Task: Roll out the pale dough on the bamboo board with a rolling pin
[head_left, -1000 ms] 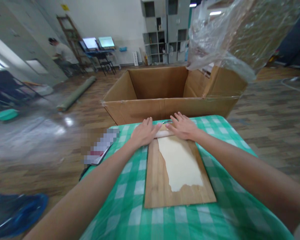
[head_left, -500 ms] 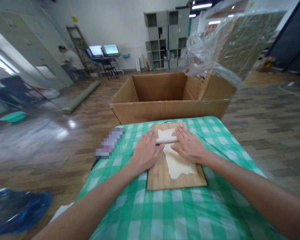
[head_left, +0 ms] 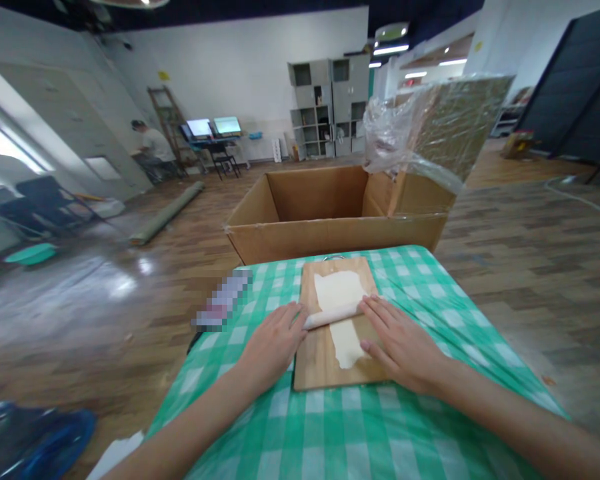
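Observation:
A wooden cutting board (head_left: 314,363) lies on a table covered with a green checked cloth (head_left: 330,427). A long flat sheet of pale dough (head_left: 337,290) is spread along the board. Across its middle lies a thin pale rolling pin (head_left: 333,315). My left hand (head_left: 273,343) presses flat on the pin's left end, fingers spread. My right hand (head_left: 403,343) lies flat on its right end, partly over the board's near right corner.
A large open cardboard box (head_left: 330,230) stands just beyond the table's far edge, with crumpled clear plastic (head_left: 430,127) over its right flap. A blurred object (head_left: 223,303) lies at the table's left edge. A person (head_left: 153,147) sits at a far desk. A blue bag (head_left: 30,443) lies on the floor at left.
Both hands have rolled the pin toward me, from the board's far end to about its middle. The view has tilted up and back.

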The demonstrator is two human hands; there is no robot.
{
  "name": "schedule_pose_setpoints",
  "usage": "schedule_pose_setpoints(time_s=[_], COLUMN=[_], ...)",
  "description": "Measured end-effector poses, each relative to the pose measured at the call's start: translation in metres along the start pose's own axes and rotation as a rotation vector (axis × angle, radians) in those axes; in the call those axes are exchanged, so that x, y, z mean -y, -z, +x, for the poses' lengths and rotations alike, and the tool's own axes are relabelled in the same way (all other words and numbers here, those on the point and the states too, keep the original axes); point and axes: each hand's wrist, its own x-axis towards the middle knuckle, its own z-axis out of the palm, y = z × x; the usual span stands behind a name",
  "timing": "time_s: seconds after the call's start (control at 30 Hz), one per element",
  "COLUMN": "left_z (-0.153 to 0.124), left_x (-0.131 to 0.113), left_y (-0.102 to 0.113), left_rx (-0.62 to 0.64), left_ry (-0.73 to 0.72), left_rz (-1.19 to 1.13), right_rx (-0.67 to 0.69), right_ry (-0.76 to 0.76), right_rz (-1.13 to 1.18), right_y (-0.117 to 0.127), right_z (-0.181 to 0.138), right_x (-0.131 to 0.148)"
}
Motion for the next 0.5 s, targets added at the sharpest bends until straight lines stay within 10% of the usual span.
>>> schedule_pose_setpoints(time_s=[0.5], left_z=[0.057], left_x=[-0.001], left_y=[-0.031], left_rx=[-0.029], left_ry=[0.076], left_rz=[-0.004], right_rx=[0.065], right_ry=[-0.017], right_rz=[-0.033], right_y=[-0.015], right_z=[0.065], right_x=[-0.049])
